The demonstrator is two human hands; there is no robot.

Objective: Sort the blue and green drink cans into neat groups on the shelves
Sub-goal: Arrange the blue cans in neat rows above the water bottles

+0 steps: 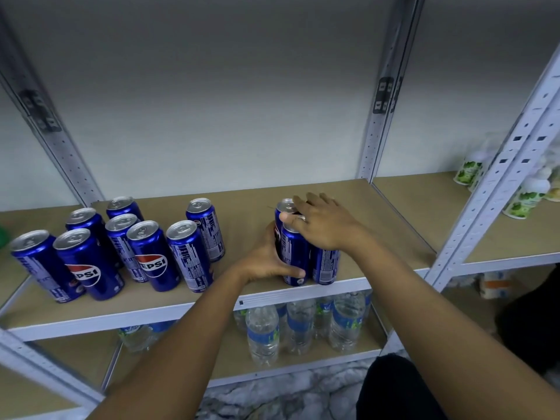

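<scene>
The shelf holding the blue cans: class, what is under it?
Under the shelf, clear water bottles stand on a lower board. The left forearm and the shelf edge cover some, so the full count stays hidden.

A plain pale wall (pixel 212 101) is backing the shelving unit. Perforated white metal uprights (pixel 378 122) are supporting tan board shelves (pixel 348 195). Light is falling evenly from above. A grey marbled floor (pixel 272 395) is showing below the lowest shelf.
</scene>
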